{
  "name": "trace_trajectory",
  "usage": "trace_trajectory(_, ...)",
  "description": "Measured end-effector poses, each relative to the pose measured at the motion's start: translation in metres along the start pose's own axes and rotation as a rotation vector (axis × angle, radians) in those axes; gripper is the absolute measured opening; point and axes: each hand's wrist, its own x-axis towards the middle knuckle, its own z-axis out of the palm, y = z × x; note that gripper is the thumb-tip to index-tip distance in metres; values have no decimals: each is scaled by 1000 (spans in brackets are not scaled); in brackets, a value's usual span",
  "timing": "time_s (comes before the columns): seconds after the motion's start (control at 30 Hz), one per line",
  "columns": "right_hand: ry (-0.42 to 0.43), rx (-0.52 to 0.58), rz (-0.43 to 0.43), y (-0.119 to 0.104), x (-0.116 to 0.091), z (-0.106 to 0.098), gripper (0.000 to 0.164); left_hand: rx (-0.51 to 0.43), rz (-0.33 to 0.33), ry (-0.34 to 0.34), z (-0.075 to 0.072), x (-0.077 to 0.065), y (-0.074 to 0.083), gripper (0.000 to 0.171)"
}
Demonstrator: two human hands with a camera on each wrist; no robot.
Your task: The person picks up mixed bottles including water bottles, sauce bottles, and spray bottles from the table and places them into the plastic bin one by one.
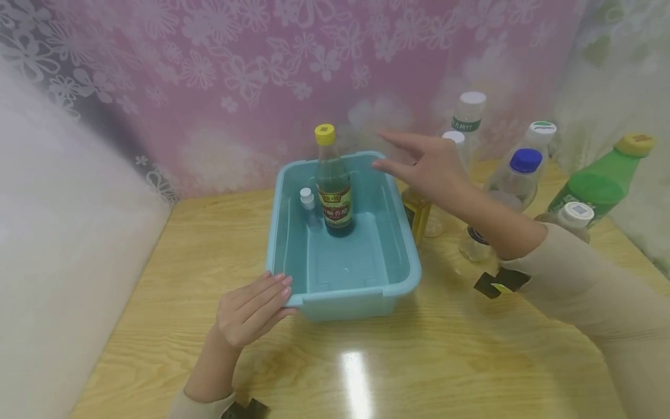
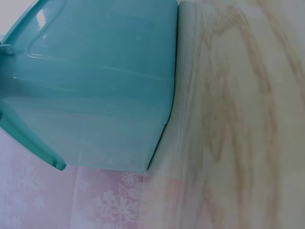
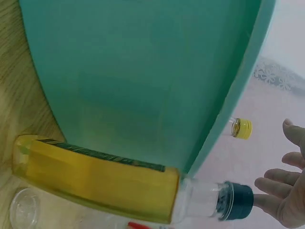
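Note:
A blue plastic basin [image 1: 345, 256] stands on the wooden table. My left hand [image 1: 255, 308] holds its near left corner, fingers over the rim and thumb along the outside. Inside, a dark sauce bottle with a yellow cap [image 1: 335, 192] stands upright, and a small white-capped bottle [image 1: 307, 199] is to its left. My right hand [image 1: 431, 169] hovers at the basin's right side with thumb and fingers spread, holding nothing. Below it stands a bottle of yellow oil [image 3: 100, 176] with a dark cap, right against the basin's outer wall in the right wrist view.
Right of the basin stand several bottles: a clear one with a blue cap [image 1: 515, 180], a green one [image 1: 602, 174], a white-capped one [image 1: 573, 218] and a tall one with a green label [image 1: 467, 119]. A flowered pink wall covering [image 1: 314, 75] rises behind the table [image 1: 209, 233].

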Motion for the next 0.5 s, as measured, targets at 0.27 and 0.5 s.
trace_trajectory(0.27, -5, 13, 77, 14, -11, -7, 55, 13, -4, -5, -2, 3, -1, 19)
trace_trajectory(0.5, 9, 69, 41, 29, -19, -8, 53, 18, -7, -25, -4, 4, -1, 19)
